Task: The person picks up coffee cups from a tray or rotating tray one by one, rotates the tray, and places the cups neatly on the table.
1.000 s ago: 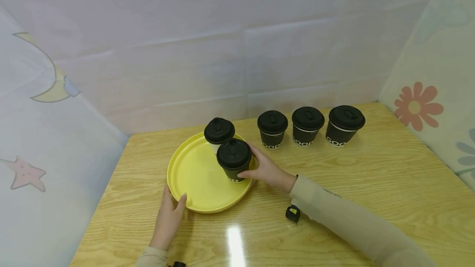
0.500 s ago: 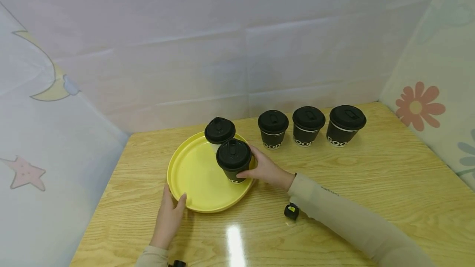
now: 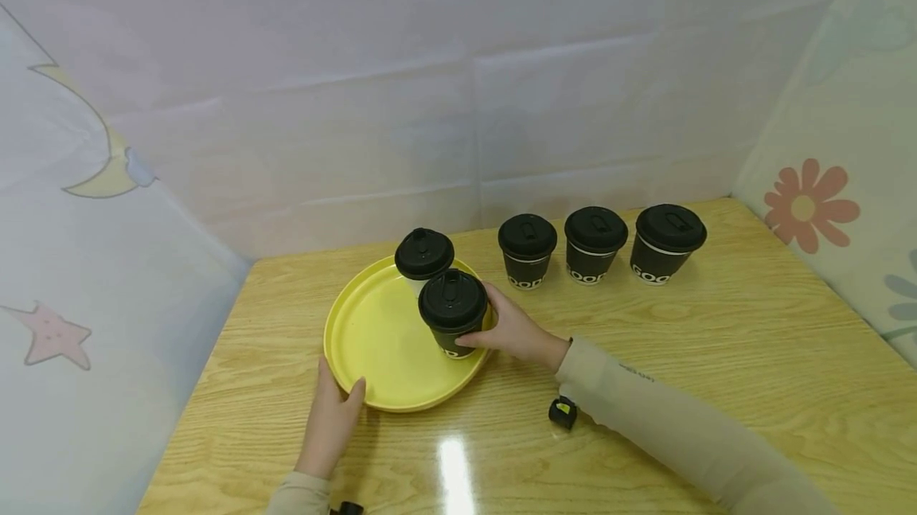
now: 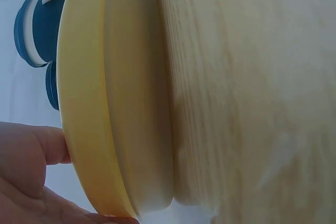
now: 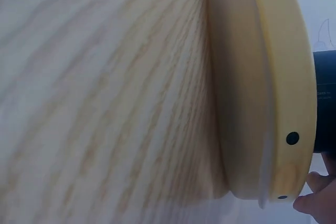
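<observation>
The right hand (image 3: 514, 330) holds a lidded black paper cup (image 3: 451, 304); the left hand (image 3: 332, 423), spread wide, touches a round yellow tray (image 3: 383, 348).

On the tray (image 3: 372, 332), the near cup (image 3: 453, 304) hides from us the lower part of the far cup (image 3: 424, 254) and some fingers of the right hand (image 3: 512, 332); we cannot read the small print (image 3: 636, 372) on the right sleeve (image 3: 673, 413)

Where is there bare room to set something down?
On the yellow tray, left of the rear cup and front cup; on the table, between the right sleeve and three-cup row. Crowded: the tray's right side, where the right hand grips the front cup.
</observation>
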### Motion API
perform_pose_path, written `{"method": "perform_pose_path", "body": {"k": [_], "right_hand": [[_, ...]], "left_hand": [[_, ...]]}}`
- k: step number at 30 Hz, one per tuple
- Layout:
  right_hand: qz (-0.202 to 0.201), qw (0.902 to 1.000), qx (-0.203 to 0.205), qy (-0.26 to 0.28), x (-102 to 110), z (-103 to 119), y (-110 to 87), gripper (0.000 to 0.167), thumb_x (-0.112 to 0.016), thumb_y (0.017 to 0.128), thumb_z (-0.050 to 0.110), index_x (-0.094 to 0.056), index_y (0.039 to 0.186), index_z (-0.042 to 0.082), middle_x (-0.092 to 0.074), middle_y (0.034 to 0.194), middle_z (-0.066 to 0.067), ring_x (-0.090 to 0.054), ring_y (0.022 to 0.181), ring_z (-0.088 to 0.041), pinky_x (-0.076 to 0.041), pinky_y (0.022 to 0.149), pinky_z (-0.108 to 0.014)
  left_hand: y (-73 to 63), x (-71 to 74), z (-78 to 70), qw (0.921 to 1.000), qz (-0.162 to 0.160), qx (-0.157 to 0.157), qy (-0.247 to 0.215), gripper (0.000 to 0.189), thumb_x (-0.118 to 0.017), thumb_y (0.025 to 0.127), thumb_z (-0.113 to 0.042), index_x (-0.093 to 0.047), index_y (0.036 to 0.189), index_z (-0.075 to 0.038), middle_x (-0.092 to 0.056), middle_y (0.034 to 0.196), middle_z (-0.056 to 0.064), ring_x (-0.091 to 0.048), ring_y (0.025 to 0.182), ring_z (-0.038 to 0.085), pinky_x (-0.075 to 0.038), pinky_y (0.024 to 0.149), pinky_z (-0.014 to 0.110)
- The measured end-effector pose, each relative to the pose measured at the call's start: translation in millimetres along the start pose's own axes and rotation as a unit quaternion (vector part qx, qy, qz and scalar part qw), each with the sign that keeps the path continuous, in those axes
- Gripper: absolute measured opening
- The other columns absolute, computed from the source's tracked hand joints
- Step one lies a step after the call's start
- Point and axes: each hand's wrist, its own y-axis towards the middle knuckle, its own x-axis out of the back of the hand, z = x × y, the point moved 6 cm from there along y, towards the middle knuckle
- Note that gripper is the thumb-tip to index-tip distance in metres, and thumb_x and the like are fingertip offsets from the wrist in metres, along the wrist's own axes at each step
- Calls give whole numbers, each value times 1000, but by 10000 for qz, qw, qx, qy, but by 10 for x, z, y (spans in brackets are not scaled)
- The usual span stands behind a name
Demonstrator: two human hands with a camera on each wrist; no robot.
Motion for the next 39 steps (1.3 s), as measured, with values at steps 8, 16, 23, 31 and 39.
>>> {"method": "perform_pose_path", "body": {"k": [8,16,23,31,39], "right_hand": [[-86,9994,340,56,24,151,-75,87,-81,79,8,-29,149,4,-36,151,-15,-24,143,-33,-17,116,-56],[-172,9961,776,381,40,343,-151,84,-78,78,-4,-30,147,0,-38,148,-18,-30,140,-34,-21,115,-53],[-408,9942,853,516,117,441,-232,82,-76,78,-8,-27,144,-6,-38,144,-24,-35,136,-40,-26,113,-54],[-655,9926,828,600,230,434,-313,86,-75,78,-10,-22,145,-6,-36,145,-26,-40,131,-41,-32,110,-54],[-772,9919,972,270,321,427,-376,86,-77,76,-8,-27,146,-3,-42,143,-23,-42,131,-37,-34,108,-55]], "left_hand": [[-20,-12,-13,9999,43,86,41,88,-47,103,-24,23,145,7,20,153,30,9,141,48,-5,114,61],[-2,-5,11,9998,14,59,165,88,-48,103,-25,21,145,10,18,153,32,7,141,48,-5,114,60],[4,4,18,9996,14,88,269,88,-47,103,-27,21,145,10,17,153,32,6,141,49,-6,114,60],[13,5,28,9995,12,92,296,87,-47,103,-27,20,146,10,16,153,32,5,141,48,-6,114,60],[16,8,39,9994,16,106,327,87,-47,103,-27,20,146,10,16,153,33,5,141,49,-6,114,60]]}}
